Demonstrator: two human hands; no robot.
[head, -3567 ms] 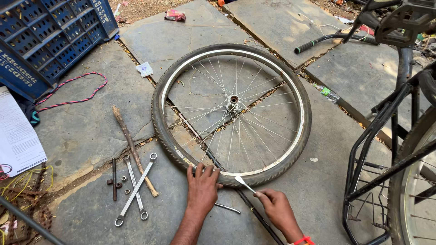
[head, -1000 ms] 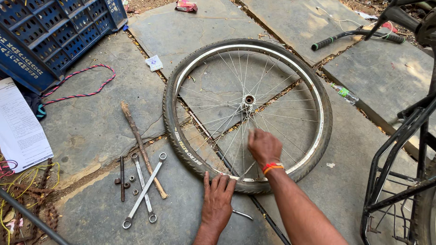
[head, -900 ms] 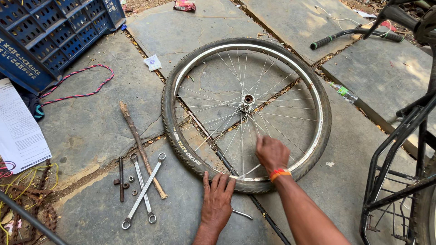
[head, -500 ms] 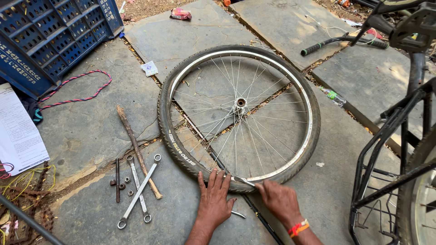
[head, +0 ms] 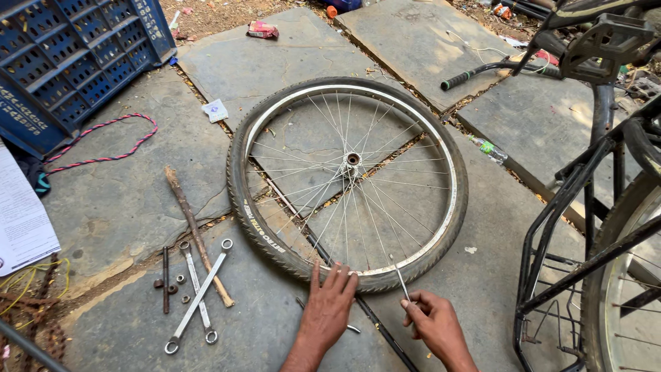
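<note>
Two hands at the near edge of a bike wheel on the ground.

I see the bike wheel lying flat on the stone floor. My left hand is flat and spread wide, fingertips touching the tyre at its near edge. My right hand is closed around a thin metal tool that points up to the rim. Two spanners and a rusty rod lie to the left.
</note>
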